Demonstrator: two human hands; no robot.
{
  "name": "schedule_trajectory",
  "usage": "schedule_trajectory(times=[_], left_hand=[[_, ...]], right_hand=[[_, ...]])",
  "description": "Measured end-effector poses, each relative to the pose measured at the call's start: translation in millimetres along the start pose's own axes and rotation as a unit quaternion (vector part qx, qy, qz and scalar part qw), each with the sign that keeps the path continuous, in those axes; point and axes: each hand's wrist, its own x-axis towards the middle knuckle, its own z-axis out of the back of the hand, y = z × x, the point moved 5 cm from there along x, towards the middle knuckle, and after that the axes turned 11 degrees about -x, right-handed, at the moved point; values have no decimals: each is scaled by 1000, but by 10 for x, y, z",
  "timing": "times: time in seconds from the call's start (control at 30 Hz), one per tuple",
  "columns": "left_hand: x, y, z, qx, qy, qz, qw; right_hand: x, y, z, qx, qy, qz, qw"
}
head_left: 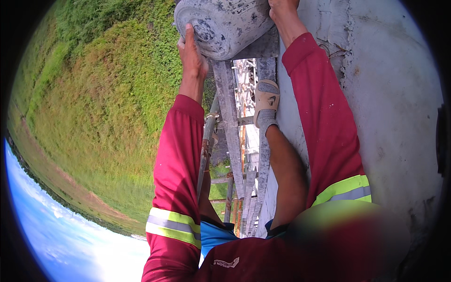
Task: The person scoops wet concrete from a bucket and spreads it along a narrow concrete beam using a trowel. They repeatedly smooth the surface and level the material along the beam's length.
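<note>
A grey, paint-splattered bucket (239,28) lies tipped on its side at the top of the view, its round base turned toward me and to the left. My left hand (193,58) grips the base edge, with the thumb laid up against the bottom. At the bucket's far right end, my right hand (283,13) holds on near the top of the picture. Its fingers are partly cut off by the frame edge. The bucket's mouth and anything inside are out of sight. Beneath it, a grey board (260,47) shows.
Narrow scaffold planks (229,108) run below me, with open gaps showing structure far down. A metal pipe (208,136) passes along the left. A pale wall (394,89) rises close on the right. My sandalled foot (266,101) stands beside it. Green vegetation (103,98) spreads leftward.
</note>
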Motion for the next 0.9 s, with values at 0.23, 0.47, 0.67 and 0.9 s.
schedule_trajectory(times=[0.23,0.47,0.67,0.9], left_hand=[[-536,-431,-494,38,45,-26,998],[-847,-470,-500,54,1,-144,988],[77,103,-119,71,-5,14,997],[-178,-37,-121,13,13,10,1000]], right_hand=[[-226,1139,201,-45,25,63,997],[-192,952,289,44,60,26,997],[248,-114,75,-13,19,-40,999],[-31,43,121,-103,-17,2,995]])
